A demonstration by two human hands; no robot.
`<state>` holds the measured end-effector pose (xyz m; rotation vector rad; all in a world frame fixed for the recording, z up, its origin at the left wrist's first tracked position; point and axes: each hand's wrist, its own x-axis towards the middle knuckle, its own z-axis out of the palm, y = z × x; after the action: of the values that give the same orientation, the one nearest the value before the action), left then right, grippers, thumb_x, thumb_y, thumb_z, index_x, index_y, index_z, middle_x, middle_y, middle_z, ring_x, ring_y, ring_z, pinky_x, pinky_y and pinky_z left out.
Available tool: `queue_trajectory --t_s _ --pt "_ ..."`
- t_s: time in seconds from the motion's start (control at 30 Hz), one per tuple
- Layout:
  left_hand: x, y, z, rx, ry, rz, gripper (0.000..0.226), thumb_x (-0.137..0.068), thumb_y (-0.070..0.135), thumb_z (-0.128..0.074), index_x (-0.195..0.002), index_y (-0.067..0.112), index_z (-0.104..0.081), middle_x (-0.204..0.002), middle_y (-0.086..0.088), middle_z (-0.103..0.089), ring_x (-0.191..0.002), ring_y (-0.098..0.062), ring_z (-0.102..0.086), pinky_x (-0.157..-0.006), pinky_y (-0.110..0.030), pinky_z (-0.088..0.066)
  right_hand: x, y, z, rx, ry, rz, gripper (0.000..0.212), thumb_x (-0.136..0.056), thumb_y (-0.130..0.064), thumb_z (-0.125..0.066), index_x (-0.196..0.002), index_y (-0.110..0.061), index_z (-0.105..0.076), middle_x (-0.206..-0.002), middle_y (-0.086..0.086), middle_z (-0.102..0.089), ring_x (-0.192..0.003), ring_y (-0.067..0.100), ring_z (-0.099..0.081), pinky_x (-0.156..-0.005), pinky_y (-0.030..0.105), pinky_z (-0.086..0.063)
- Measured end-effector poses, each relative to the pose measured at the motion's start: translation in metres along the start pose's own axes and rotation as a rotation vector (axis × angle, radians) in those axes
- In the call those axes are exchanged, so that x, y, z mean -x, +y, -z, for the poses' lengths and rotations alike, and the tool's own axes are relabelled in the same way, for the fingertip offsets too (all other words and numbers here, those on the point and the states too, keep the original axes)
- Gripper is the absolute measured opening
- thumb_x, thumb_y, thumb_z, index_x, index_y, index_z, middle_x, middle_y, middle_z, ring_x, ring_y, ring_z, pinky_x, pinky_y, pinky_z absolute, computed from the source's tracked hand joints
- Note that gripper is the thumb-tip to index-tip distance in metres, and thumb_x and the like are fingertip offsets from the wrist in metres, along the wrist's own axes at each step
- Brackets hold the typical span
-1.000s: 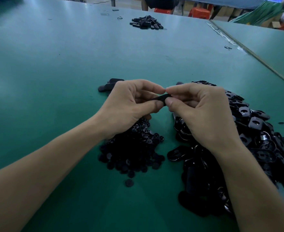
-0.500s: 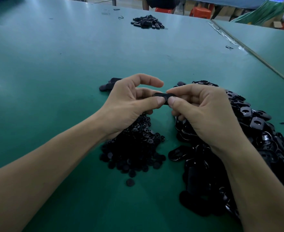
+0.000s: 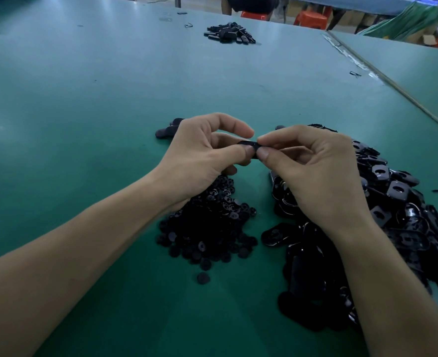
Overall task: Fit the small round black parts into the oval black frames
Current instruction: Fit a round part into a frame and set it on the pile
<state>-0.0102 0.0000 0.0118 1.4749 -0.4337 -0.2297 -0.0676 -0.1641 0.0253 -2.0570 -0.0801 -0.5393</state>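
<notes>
Both hands meet above the green table [image 3: 83, 124] and pinch one oval black frame [image 3: 247, 145] between them. My left hand [image 3: 202, 155] holds its left end with thumb and middle finger, the index finger arched above it. My right hand [image 3: 313, 171] pinches its right end between thumb and index finger. Most of the frame is hidden by the fingertips. Under my left wrist lies a heap of small round black parts [image 3: 210, 228]. A big heap of oval black frames [image 3: 393, 215] spreads under and to the right of my right hand.
A few black pieces [image 3: 165, 131] lie just beyond my left hand. One round part [image 3: 203, 278] sits alone near the front. Another small black heap [image 3: 229, 33] lies at the far edge. A seam [image 3: 393, 86] to a second table runs along the right.
My left index finger has lifted off the frame and now arches above it. Both hands stay in the same spot with the frame still pinched between them.
</notes>
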Motion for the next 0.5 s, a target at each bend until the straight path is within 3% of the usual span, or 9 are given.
queue_trajectory --t_s 0.2,0.33,0.43,0.5 --pt "0.0007 -0.0008 -0.0052 0.060 0.012 0.010 0.019 -0.089 -0.006 -0.068 -0.094 0.011 -0.067 -0.073 -0.003 -0.075 -0.067 -0.012 -0.071 -0.065 -0.020 -0.056 0.0030 0.0027 -0.0014 0.283 0.076 0.143 0.015 -0.085 -0.021 -0.079 -0.092 -0.033 -0.078 -0.090 -0.008 -0.064 -0.082 0.006 -0.060 -0.069 0.008 -0.038" --pt "0.0008 -0.0013 -0.0075 0.101 0.030 0.008 0.019 -0.088 -0.008 -0.067 -0.092 0.010 -0.068 -0.075 -0.004 -0.075 -0.068 -0.015 -0.072 -0.067 -0.021 -0.057 0.0027 0.0018 -0.0035 0.252 0.108 0.149 0.014 -0.084 -0.017 -0.078 -0.090 -0.031 -0.078 -0.081 -0.012 -0.067 -0.073 0.005 -0.064 -0.069 0.011 -0.045" --pt "0.0015 -0.0013 -0.0083 0.059 0.050 -0.023 0.019 -0.086 -0.009 -0.070 -0.091 0.010 -0.070 -0.076 -0.005 -0.076 -0.071 -0.016 -0.073 -0.068 -0.023 -0.058 0.0018 -0.0015 -0.0043 0.133 0.089 0.086 0.018 -0.085 -0.015 -0.077 -0.086 -0.033 -0.074 -0.077 -0.016 -0.072 -0.071 0.004 -0.069 -0.072 0.025 -0.057" --pt "0.0020 -0.0012 -0.0085 0.018 0.057 -0.050 0.020 -0.084 -0.009 -0.072 -0.090 0.011 -0.071 -0.076 -0.004 -0.077 -0.071 -0.015 -0.073 -0.069 -0.023 -0.058 0.0019 -0.0021 -0.0042 0.091 0.072 0.044 0.019 -0.084 -0.014 -0.077 -0.083 -0.033 -0.073 -0.073 -0.016 -0.072 -0.070 0.003 -0.070 -0.071 0.023 -0.057"
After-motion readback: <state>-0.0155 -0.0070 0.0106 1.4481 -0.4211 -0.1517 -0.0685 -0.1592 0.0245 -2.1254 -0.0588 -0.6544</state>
